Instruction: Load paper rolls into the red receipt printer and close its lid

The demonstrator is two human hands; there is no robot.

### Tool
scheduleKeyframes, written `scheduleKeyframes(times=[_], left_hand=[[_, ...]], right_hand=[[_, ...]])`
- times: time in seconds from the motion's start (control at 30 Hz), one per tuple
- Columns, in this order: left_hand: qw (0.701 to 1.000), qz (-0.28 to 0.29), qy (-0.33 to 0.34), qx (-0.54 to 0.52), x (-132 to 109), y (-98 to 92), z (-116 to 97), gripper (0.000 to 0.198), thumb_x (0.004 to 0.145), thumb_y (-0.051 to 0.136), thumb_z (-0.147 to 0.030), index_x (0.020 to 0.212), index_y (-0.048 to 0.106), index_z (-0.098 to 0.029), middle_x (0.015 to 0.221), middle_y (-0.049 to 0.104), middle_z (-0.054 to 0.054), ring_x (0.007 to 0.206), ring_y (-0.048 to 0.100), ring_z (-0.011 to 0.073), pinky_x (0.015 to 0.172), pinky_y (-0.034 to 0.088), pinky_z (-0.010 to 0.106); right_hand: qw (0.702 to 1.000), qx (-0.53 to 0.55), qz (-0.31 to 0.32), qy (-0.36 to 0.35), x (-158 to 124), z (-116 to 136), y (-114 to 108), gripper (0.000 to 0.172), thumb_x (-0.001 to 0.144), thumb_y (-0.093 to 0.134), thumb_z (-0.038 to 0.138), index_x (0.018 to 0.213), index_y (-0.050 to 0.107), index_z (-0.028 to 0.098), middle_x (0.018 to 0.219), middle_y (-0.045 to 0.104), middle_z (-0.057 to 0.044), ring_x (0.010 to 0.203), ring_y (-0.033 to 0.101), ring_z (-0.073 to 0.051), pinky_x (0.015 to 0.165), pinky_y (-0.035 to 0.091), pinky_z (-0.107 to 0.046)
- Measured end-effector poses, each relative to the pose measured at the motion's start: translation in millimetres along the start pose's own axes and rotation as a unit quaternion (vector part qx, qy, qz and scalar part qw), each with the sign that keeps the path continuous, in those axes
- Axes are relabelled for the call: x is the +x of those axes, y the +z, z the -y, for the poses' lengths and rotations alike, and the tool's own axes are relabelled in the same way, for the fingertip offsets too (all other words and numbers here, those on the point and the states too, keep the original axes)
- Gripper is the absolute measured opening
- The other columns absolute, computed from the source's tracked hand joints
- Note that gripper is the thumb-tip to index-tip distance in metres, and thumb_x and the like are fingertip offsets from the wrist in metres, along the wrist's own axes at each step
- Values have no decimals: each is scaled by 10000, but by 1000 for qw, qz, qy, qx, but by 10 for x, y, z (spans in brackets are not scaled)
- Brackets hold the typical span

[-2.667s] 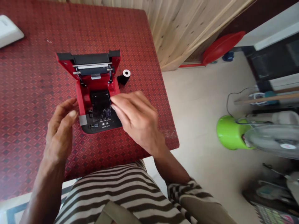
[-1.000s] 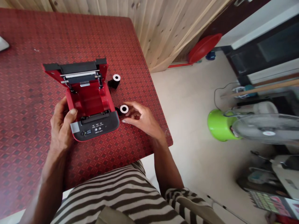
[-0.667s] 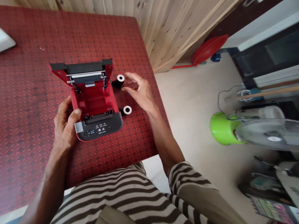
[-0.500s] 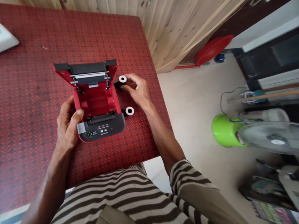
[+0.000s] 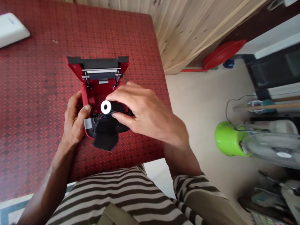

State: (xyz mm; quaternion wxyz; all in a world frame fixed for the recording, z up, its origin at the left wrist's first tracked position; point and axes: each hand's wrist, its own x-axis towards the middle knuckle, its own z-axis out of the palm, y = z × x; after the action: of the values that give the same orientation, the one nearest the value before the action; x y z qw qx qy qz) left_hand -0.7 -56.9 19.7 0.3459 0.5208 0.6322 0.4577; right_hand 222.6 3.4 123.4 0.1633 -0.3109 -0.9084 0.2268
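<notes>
A small red and black receipt printer (image 5: pixel 106 65) sits on the table with its lid raised. My left hand (image 5: pixel 76 118) is wrapped round its left side, thumb on the rim. In my right hand (image 5: pixel 145 109), thumb and fingers pinch a small roll (image 5: pixel 106 107) with a white ring-shaped end and a black outside. The roll is over the printer's red compartment, partly blocking it. From the roll a loose black strip (image 5: pixel 106 134) hangs down across the printer's front panel. My right hand covers the printer's right side.
The table (image 5: pixel 42 93) has a red patterned top. A white object (image 5: pixel 12 29) lies at its far left. Wooden panelling (image 5: pixel 182 28) stands behind the table. On the floor to the right are a green bucket (image 5: pixel 228 139), a fan (image 5: pixel 276 150) and a red basin (image 5: pixel 223 53).
My right hand has moved left from beside the printer, bringing a roll over its compartment with a black strip hanging down. The other roll no longer shows. My left hand keeps its grip.
</notes>
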Motion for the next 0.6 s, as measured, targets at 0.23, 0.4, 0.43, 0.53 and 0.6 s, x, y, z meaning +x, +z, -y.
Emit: scheduleKeyframes(times=[0.23, 0.4, 0.43, 0.53, 0.6], left_hand=[[1000, 14, 16, -8, -1, -20, -7, 516, 925, 581, -494, 1364, 611, -224, 1234, 670, 92, 1132, 623, 263, 1038, 496, 454], [1000, 17, 16, -2, -4, -36, 10, 529, 923, 580, -523, 1379, 611, -256, 1227, 671, 96, 1155, 628, 282, 1040, 501, 482], [1000, 17, 13, 0, -6, -39, 14, 535, 921, 582, -529, 1385, 610, -265, 1230, 671, 95, 1162, 627, 286, 1050, 495, 486], [1000, 19, 6, 3, -8, -43, 25, 526, 925, 582, -535, 1391, 609, -293, 1254, 670, 90, 1185, 623, 289, 1069, 484, 486], [1000, 20, 9, 3, -7, -44, 29, 529, 932, 576, -537, 1397, 605, -285, 1266, 668, 92, 1198, 618, 287, 1078, 481, 483]], right_hand=[[981, -187, 39, 44, 362, 189, 449, 265, 1018, 433, 63, 1039, 693, 109, 1033, 727, -144, 1134, 642, -288, 904, 581, -407], [976, -182, 104, 64, 498, 65, 516, 345, 1024, 385, 49, 1051, 720, 129, 1043, 754, -136, 1006, 708, -260, 833, 560, -370], [975, -182, 108, 65, 507, 30, 527, 350, 1026, 384, 52, 1058, 722, 139, 1041, 755, -126, 985, 715, -250, 820, 555, -360], [976, -178, 108, 57, 510, -39, 551, 347, 1024, 393, 57, 1048, 729, 140, 1034, 759, -121, 998, 721, -246, 826, 546, -348], [977, -176, 110, 48, 509, -46, 552, 348, 1025, 393, 56, 1047, 731, 133, 1034, 759, -125, 1030, 716, -248, 850, 539, -348]])
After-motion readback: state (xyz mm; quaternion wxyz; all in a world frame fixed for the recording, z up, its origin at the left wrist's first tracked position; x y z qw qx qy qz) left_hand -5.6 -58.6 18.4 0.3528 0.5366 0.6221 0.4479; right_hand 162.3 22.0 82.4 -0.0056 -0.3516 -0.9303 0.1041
